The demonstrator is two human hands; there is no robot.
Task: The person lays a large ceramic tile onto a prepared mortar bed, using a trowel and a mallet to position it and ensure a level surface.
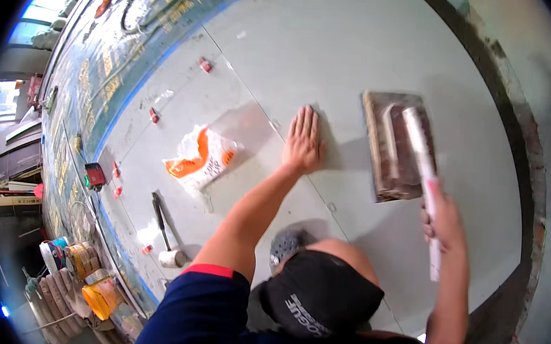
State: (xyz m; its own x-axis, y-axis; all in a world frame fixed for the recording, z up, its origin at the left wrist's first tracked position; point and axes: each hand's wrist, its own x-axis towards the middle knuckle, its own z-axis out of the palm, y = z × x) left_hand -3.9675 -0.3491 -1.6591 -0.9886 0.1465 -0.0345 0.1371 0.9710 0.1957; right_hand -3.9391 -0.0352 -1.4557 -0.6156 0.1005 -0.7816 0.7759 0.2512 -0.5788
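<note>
My left hand [304, 145] lies flat, fingers out, on a large pale-grey tile [278, 39], beside a joint with small clips. My right hand [447, 217] grips a long white bar [424, 154], slightly blurred, whose upper end is over a brown rectangular float [382, 166] with a handle on top; whether they touch I cannot tell. Left of my left hand lies a clear plastic bag [197, 161] with orange print. A white-headed mallet [171, 259] lies near my left forearm.
Red tile-levelling pieces [204, 65] dot the tiles. A red-and-black device [94, 176] sits by the blue-taped floor covering [83, 107]. Buckets [98, 294] stand lower left. A dark strip [515, 129] borders the wall at right. My bent leg and clog [288, 246] are below.
</note>
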